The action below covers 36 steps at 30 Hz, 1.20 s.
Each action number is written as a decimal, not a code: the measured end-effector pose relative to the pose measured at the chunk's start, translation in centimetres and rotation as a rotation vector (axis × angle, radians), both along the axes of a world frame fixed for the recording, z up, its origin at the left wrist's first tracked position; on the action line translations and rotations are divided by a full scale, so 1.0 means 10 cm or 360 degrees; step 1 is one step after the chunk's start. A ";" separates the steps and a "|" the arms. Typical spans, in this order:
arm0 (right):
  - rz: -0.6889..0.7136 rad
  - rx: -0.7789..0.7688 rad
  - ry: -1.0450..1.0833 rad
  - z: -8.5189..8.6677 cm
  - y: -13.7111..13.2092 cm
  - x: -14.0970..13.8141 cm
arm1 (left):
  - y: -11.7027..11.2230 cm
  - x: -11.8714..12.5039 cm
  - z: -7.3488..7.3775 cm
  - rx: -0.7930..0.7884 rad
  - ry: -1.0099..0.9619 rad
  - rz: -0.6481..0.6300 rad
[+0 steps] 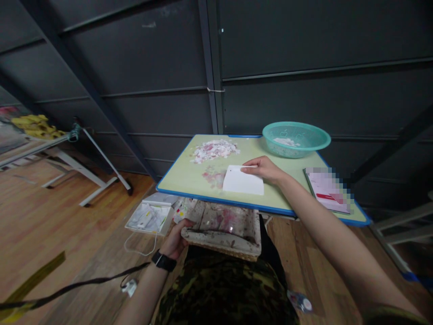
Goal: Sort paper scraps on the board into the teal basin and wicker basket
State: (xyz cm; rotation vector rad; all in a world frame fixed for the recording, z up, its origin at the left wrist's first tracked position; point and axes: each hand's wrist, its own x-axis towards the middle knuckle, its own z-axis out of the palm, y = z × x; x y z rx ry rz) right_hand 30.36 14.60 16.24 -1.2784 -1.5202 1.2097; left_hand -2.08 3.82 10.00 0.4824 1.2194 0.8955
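My right hand (264,169) rests on the pale green table top (182,178) and grips the far edge of a flat white scraper card (242,181). Just left of the card lies a thin smear of pink and white scraps (212,176), and farther back a larger heap of the same scraps (214,149). My left hand (176,240), with a black watch on the wrist, holds the left rim of a stained, shallow tray (221,232) below the table's near edge, against my body.
A teal mesh basket (296,138) stands at the table's back right. A printed booklet (329,189) lies near the right edge. On the wooden floor left of the table lies a white box with cables (151,215). A white-framed stand (86,169) sits farther left. A dark wall runs behind.
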 end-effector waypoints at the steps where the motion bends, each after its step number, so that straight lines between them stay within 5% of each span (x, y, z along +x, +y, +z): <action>1: 0.0064 -0.0024 -0.0019 0.00 -0.01 -0.02 | 0.00 0.00 0.00 0.0004 0.0001 0.0002; 6: 0.0216 -0.0119 0.0062 0.02 -0.06 -0.08 | -0.03 -0.02 0.02 0.0027 -0.0018 -0.0019; 11: -0.0515 0.0106 0.0258 -0.01 0.05 0.01 | -0.03 -0.06 0.02 0.0017 0.0005 -0.0007; 14: -0.0729 0.0203 0.0133 -0.04 0.10 0.08 | -0.02 -0.08 0.00 0.0009 0.0017 -0.0009; 20: -0.0474 0.0141 -0.0027 -0.03 0.06 0.08 | -0.01 -0.11 -0.04 0.0002 0.0036 0.0012; 36: -0.0314 0.0177 -0.0218 0.00 0.02 0.05 | -0.03 -0.10 0.00 -0.0002 0.0007 0.0017</action>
